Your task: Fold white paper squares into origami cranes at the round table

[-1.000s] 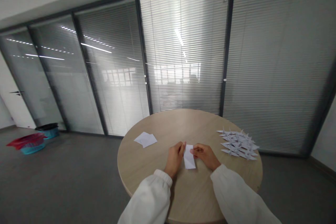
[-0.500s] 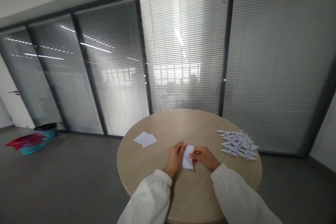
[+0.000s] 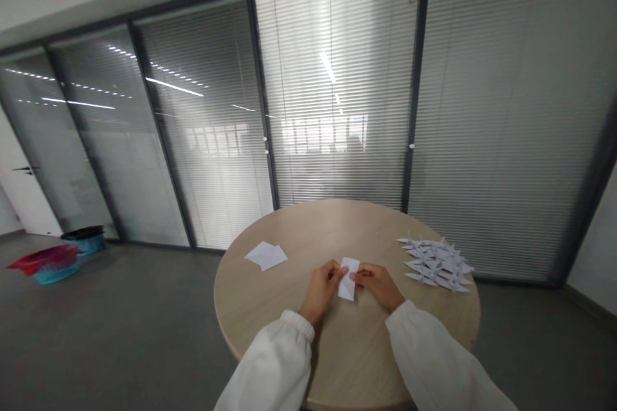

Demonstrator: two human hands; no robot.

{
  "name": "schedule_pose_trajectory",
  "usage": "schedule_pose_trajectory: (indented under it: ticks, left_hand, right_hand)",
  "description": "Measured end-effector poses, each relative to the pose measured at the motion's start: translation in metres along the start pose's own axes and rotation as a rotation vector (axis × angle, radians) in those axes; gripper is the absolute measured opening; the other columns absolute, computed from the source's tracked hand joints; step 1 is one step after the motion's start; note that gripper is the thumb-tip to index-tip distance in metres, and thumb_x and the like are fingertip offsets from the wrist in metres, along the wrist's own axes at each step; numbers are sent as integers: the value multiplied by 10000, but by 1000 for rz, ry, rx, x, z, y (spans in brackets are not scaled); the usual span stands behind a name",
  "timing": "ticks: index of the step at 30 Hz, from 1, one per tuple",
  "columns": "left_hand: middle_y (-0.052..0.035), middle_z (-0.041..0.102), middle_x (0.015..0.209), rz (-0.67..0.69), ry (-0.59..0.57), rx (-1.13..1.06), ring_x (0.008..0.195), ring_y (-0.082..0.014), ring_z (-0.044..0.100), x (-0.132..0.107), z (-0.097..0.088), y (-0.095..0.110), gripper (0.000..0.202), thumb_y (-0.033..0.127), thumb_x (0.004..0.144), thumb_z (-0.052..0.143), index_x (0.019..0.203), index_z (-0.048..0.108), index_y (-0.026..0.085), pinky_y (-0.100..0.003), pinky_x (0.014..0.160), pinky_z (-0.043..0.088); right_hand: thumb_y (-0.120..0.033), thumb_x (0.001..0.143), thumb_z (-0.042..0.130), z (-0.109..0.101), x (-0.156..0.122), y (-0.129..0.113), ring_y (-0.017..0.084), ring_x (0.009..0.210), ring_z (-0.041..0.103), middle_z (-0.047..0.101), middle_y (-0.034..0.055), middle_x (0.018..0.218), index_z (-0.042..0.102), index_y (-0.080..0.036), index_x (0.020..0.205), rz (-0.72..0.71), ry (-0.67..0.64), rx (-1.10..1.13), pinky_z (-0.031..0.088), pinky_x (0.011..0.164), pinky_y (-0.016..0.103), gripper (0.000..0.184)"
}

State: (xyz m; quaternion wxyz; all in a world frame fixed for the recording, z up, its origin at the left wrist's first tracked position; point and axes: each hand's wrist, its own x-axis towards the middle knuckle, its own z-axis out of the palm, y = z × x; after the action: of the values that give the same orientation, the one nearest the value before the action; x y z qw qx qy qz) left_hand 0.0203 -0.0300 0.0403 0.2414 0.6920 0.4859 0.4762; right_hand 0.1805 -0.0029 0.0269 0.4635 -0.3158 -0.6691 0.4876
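A small folded piece of white paper point(image 3: 348, 284), narrow and upright, is held between both hands over the round wooden table point(image 3: 337, 225). My left hand point(image 3: 322, 288) pinches its left edge with thumb and fingers. On its right edge, my right hand point(image 3: 378, 282) grips it the same way, thumb on the near face. Several folded white paper cranes point(image 3: 438, 262) stand in a tight cluster on the table's right side. To the left lie flat white paper sheets point(image 3: 267, 255) that overlap each other.
On the floor at far left are a blue basket with a red liner point(image 3: 51, 264) and a blue basket with a black liner point(image 3: 87, 241). A glass partition with blinds point(image 3: 337, 96) stands behind the table.
The folded paper has been raised slightly away from me and tilted a little to the right. My right fingers have shifted up along its edge.
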Motion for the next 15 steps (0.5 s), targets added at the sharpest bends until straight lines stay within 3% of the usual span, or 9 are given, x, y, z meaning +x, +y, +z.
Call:
schedule_pose_trajectory:
  ticks: [8,15]
  left_hand:
    - [39,455,496,-78,-46,-104,463,-78,409,3,2,-2,397,512,726,455,619,508,133,-183,457,302]
    - [33,473,483,-46,-73,-58,452,-76,418,2,2,-2,420,516,745,422,587,503,135,-181,458,311]
  right_hand:
    - [-490,630,619,-2,1,-1,161,583,561,608,14,602,603,-144,662,-35,78,-22,436,575,254,348]
    - [-517,620,619,-3,2,0,175,600,565,608,22,619,594,-149,663,-28,114,-1,458,588,274,372]
